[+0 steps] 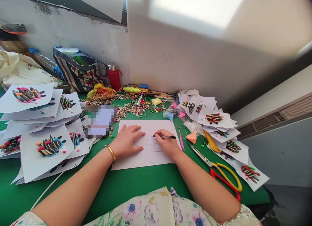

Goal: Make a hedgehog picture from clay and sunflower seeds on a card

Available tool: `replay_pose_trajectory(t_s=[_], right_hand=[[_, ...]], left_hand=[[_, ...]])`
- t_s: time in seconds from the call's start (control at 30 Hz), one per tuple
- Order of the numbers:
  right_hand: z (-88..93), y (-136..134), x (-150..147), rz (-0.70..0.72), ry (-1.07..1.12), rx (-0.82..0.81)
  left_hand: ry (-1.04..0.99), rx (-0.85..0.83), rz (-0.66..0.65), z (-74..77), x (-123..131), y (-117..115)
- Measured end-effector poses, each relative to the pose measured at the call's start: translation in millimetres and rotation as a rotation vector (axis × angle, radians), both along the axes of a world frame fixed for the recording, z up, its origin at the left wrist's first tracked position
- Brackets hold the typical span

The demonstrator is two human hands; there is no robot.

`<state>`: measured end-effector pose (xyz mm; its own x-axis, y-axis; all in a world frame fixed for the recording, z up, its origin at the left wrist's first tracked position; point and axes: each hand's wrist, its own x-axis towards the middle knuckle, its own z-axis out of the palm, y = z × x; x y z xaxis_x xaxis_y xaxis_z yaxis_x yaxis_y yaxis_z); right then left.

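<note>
A white sheet of paper (136, 160) lies on the green table in front of me. My left hand (128, 142) rests flat on its left part, fingers spread, with a gold bangle at the wrist. In my right hand (167, 145) a black pen (170, 137) is pinched, its tip at the paper. A small outline drawing (147, 140) of an animal-like shape shows between the two hands; my right fingers cover part of it. Just right of the paper lies a pink modelling tool (181, 139).
Big scissors (212, 164) with red and yellow handles lie open at right. Stacked cards with seed hedgehogs (50, 146) stand left, more cards (214, 118) right. Scattered sunflower seeds (136, 107), a red flask (114, 78) and a striped bag (78, 70) are at the back. A cable (58, 177) runs left.
</note>
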<state>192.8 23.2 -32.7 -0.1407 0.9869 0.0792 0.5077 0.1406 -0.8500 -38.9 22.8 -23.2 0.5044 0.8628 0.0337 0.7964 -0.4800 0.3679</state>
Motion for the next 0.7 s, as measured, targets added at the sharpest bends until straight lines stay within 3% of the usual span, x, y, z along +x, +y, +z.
replay_pose_trajectory(t_s=[0.7], right_hand=[[6.0,-12,-7,0.098,-0.034,-0.008]], left_hand=[[-0.015,0.006,-0.004,0.0,0,-1]])
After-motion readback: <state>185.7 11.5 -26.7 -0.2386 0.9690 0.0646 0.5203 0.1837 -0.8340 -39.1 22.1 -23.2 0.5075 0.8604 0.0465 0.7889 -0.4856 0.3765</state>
